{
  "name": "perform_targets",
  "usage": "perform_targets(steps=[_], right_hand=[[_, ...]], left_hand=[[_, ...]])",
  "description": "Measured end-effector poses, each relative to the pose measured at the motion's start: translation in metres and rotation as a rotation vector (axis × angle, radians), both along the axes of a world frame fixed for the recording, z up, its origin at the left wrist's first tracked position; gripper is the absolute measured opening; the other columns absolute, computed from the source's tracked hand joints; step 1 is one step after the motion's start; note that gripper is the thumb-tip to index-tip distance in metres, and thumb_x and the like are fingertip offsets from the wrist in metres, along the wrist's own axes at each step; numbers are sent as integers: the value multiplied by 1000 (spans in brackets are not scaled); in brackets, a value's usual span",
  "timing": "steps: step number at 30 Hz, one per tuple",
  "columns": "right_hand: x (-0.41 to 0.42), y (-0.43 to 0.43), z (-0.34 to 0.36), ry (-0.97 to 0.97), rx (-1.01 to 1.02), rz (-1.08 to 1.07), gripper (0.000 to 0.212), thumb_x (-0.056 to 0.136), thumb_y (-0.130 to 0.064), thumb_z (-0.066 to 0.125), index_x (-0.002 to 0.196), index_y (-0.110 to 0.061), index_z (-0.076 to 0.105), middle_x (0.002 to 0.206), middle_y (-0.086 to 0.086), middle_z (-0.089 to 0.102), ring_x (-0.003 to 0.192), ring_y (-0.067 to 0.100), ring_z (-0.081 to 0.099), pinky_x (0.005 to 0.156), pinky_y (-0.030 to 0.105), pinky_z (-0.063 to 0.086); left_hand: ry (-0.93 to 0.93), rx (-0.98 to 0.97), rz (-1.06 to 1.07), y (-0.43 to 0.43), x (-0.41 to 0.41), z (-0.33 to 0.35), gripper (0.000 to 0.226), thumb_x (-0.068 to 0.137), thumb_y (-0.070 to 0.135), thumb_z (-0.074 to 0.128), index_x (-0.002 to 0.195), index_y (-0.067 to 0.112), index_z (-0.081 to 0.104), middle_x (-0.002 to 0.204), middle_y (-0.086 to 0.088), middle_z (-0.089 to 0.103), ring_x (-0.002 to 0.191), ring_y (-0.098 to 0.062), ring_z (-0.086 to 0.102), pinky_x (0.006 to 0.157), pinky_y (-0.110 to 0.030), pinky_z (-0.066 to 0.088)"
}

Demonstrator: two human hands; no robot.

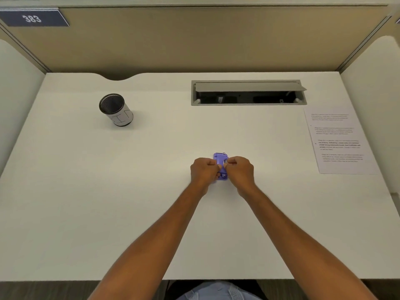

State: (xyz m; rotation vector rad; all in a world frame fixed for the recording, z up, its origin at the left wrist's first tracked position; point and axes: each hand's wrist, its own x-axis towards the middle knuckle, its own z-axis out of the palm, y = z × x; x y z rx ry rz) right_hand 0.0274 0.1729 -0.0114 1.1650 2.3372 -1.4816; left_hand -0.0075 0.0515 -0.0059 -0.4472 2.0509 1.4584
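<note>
Lying flat, small purple case (220, 158), silver bits, left hand (204, 171) and right hand (240, 169) pinching it

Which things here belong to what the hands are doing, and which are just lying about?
In hand: small purple plastic block, pinched by the left hand and right hand.
Lying about: black mesh cup with white paper wrap; printed white paper sheet; open grey cable hatch.
</note>
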Motion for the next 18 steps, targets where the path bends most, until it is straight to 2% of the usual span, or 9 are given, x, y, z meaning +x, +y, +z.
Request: perform_targets(steps=[3, 6, 8, 10, 14, 18], right_hand=[[2, 5, -2, 24, -54, -43, 17, 94, -5, 61, 95, -2, 78, 97, 9, 77, 79, 20, 63, 64, 28, 50], [6, 10, -1, 46, -83, -59, 17, 96, -6, 63, 91, -8, 79, 92, 1, 77, 81, 19, 66, 71, 32, 55], [8, 12, -3, 30, -88, -53, 16, 95, -5, 63, 92, -6, 79, 97, 8, 79, 83, 21, 66, 78, 39, 59], [9, 14, -5, 17, -93, -54, 17, 95, -4, 62, 94, -3, 79, 101, 14, 79, 83, 22, 66, 81, 43, 60], [9, 18, -5, 30, -102, -53, 16, 94, -5, 64, 94, -2, 79, 101, 15, 80, 82, 21, 65, 74, 36, 55], [9, 19, -7, 14, -110, -53, 17, 94, -4, 63, 91, -2, 79, 100, 16, 80, 82, 24, 65, 75, 37, 54]], left_hand=[[35, -3, -15, 2, 2, 1, 14, 92, 2, 73, 95, -11, 79, 100, -30, 81, 71, -25, 73, 85, -50, 70], [66, -21, -27, 6, 5, 2, 15, 92, 4, 75, 93, -10, 80, 97, -29, 80, 74, -27, 72, 86, -52, 68], [67, -41, -36, 8, 7, 3, 13, 92, 4, 75, 91, -6, 82, 94, -25, 82, 75, -29, 76, 82, -46, 69], [59, -47, -37, 10, 8, 3, 13, 92, 4, 74, 91, -6, 82, 95, -25, 82, 78, -34, 79, 81, -45, 68], [72, -57, -43, 14, 7, 6, 14, 93, 9, 78, 89, -3, 83, 93, -22, 83, 88, -40, 81, 86, -50, 68], [68, -64, -46, 16, 7, 7, 13, 92, 7, 76, 89, -5, 82, 94, -24, 82, 89, -43, 81, 89, -54, 67]])
